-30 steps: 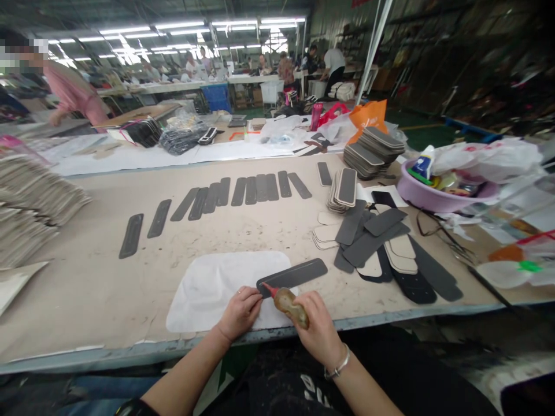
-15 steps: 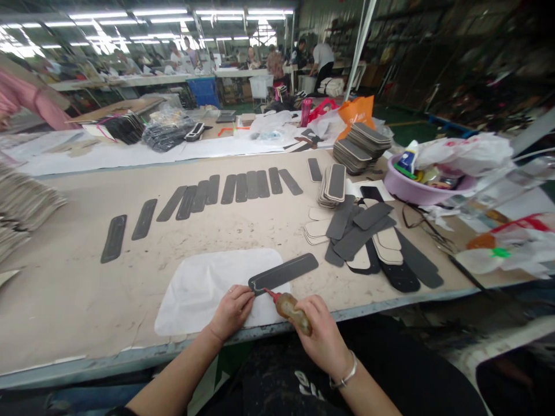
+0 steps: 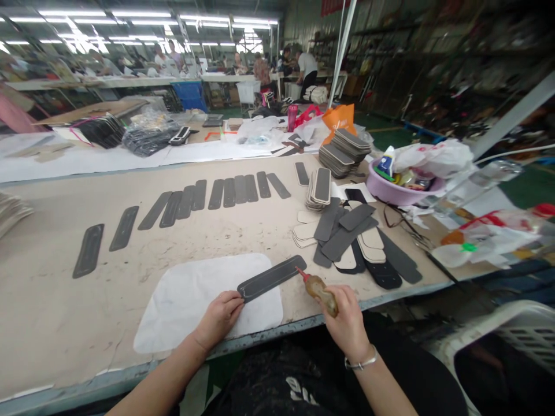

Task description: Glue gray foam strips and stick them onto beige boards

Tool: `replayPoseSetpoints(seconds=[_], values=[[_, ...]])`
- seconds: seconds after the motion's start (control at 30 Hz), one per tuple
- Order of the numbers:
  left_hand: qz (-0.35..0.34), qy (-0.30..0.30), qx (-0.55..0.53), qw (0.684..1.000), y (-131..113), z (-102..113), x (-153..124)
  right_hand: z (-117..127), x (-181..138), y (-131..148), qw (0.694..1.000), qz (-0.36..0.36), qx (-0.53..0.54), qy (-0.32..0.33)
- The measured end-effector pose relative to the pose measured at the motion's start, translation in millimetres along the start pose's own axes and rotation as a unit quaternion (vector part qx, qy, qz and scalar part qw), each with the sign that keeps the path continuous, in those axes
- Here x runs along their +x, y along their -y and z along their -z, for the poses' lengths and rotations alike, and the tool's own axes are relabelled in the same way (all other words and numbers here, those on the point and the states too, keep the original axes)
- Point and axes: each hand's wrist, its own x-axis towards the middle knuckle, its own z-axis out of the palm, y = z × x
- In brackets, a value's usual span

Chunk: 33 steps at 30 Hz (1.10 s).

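Note:
A long dark grey strip (image 3: 271, 278) with rounded ends lies slanted, partly on a white sheet (image 3: 173, 300). Along its edge runs a thin pale line that looks like glue. The fingers of my left hand (image 3: 222, 315) are closed on the strip's near left end. My right hand (image 3: 347, 315) is wrapped round a brownish squeeze glue bottle (image 3: 321, 293) with a red nozzle. The nozzle tip is at the strip's far right end.
Several grey strips (image 3: 173, 208) lie in a row across the table (image 3: 52, 323). To the right are a loose pile of grey and cream pieces (image 3: 347, 231), stacked pieces (image 3: 318, 188) and a purple basin (image 3: 399, 193). A white plastic chair (image 3: 511, 315) stands at lower right.
My right hand has moved the glue bottle's nozzle from the strip's left end to its right end. The pale line now runs along the strip. The camera view has shifted slightly right.

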Motion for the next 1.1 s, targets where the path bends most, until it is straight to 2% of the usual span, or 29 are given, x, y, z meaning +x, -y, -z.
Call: replayPoseSetpoints(seconds=[0.13,0.27,0.37,0.6,0.77,0.93,1.1], values=[[-0.001,0.041,0.01,0.999,-2,5,8,-17,-3,33,0.993,0.014,0.102,0.054],[-0.004,0.062,0.025,0.998,-7,7,14,-28,-3,53,0.986,0.035,0.113,0.12],[-0.013,0.053,0.026,0.998,-8,6,15,-25,-2,41,0.989,0.028,0.086,0.121],[-0.035,0.021,0.035,0.999,-7,2,16,2,6,-8,1.0,-0.002,0.005,0.024],[-0.044,0.007,0.033,0.998,-7,2,17,8,19,-15,1.0,-0.016,0.021,-0.014],[-0.042,0.005,0.029,0.999,-5,-1,15,3,30,-20,1.0,-0.017,0.019,-0.001],[-0.027,0.01,0.029,0.999,-3,-4,11,2,22,-27,0.999,-0.032,0.004,-0.003]])
